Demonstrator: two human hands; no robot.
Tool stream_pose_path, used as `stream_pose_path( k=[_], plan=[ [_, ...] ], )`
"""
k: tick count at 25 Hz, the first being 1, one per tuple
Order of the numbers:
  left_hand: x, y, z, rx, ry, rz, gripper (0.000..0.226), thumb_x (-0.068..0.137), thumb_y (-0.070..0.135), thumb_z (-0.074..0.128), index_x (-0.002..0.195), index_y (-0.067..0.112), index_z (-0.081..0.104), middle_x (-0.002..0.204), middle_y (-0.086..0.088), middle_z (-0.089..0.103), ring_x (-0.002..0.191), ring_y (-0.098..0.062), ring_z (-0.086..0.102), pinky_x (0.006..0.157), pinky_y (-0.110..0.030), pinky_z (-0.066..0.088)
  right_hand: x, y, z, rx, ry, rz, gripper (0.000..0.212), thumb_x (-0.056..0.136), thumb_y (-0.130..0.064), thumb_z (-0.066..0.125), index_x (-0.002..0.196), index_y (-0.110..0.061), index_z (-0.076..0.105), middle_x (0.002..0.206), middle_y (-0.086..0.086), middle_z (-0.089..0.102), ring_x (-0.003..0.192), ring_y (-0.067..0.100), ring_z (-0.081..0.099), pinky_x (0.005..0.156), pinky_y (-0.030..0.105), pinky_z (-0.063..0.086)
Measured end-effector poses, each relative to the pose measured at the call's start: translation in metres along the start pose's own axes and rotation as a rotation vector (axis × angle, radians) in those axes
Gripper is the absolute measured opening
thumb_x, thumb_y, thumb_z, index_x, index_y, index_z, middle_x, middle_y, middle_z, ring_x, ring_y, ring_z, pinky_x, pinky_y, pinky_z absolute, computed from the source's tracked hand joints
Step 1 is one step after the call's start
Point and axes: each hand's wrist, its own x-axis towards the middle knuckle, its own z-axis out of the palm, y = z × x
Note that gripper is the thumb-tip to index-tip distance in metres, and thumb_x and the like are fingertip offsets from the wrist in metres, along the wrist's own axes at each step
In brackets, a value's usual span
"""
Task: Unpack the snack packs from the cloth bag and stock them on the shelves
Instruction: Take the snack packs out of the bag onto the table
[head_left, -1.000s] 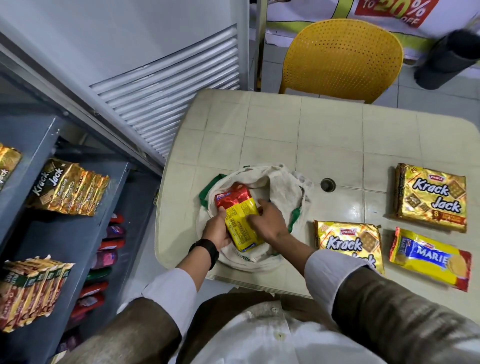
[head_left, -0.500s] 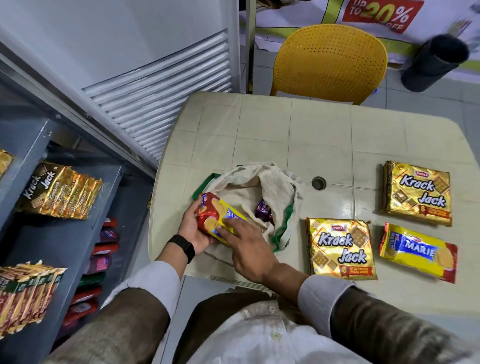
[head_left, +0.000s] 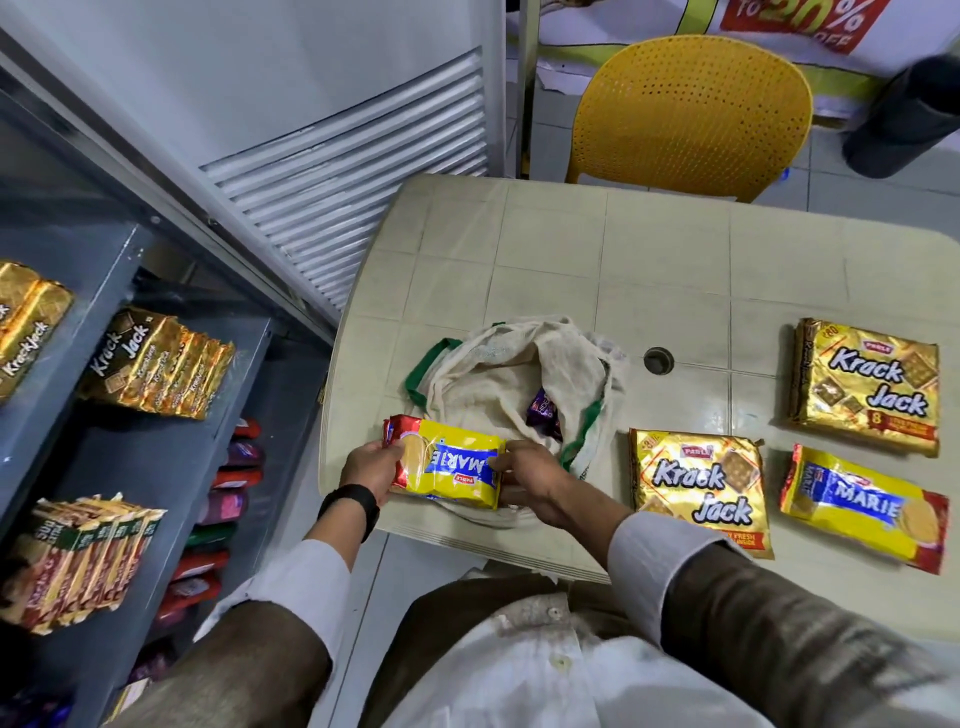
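Both my hands hold a Parle Marie pack over the near edge of the cloth bag.

My left hand (head_left: 371, 465) grips the red end of the held Marie pack (head_left: 447, 470), my right hand (head_left: 530, 475) pinches its yellow end with curled fingers; its "MARIE" lettering reads upside down to me. The cloth bag (head_left: 498, 374) lies open on the counter (head_left: 623, 260), a purple pack (head_left: 543, 413) inside, label partly hidden. Right of it I see two gold "Krack Jack" packs (head_left: 701, 491) and a second Marie pack (head_left: 865, 506). On the shelves (head_left: 78, 467), left, more Krack Jack packs (head_left: 161, 364) stand in a row.
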Motion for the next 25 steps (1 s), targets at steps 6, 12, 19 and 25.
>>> stream_pose_path(
  k=[6,12,19,25],
  plan=[
    [-0.031,0.039,0.022,0.065,-0.028,0.228,0.01,0.091,0.03,0.067,0.085,0.023,0.073,0.089,-0.004,0.077,0.085,-0.027,0.072,0.081,-0.039,0.057,-0.039,-0.017,-0.03,0.134,0.101,-0.195,0.033,0.09,0.004,0.064,0.118,-0.014,0.061,0.097,0.002,0.073,0.081,0.018,0.071,0.07,0.036,0.059],
    [-0.079,0.117,0.143,0.117,-0.346,0.532,0.013,0.088,0.038,0.065,0.094,0.036,0.077,0.1,0.003,0.078,0.095,-0.02,0.072,0.088,-0.038,0.056,-0.074,-0.052,-0.147,0.435,0.313,-0.389,0.041,0.09,0.007,0.062,0.127,-0.011,0.06,0.114,0.01,0.073,0.091,0.025,0.071,0.055,0.026,0.057],
    [-0.079,0.188,0.337,0.668,-0.555,0.621,0.065,0.097,0.066,0.036,0.124,0.017,0.069,0.134,-0.009,0.067,0.123,-0.025,0.062,0.11,-0.039,0.043,-0.049,-0.059,-0.27,0.696,0.328,-0.177,0.049,0.08,-0.01,0.069,0.12,-0.021,0.044,0.119,0.025,0.066,0.081,0.03,0.06,0.066,0.038,0.049],
    [-0.058,0.209,0.425,0.862,-0.541,0.506,0.076,0.099,0.069,0.024,0.138,0.014,0.061,0.146,-0.01,0.057,0.132,-0.027,0.053,0.111,-0.034,0.036,-0.025,-0.061,-0.305,0.906,0.237,-0.027,0.009,0.094,-0.004,0.053,0.099,-0.003,0.06,0.095,0.019,0.066,0.08,0.03,0.064,0.077,0.042,0.055]
  ],
)
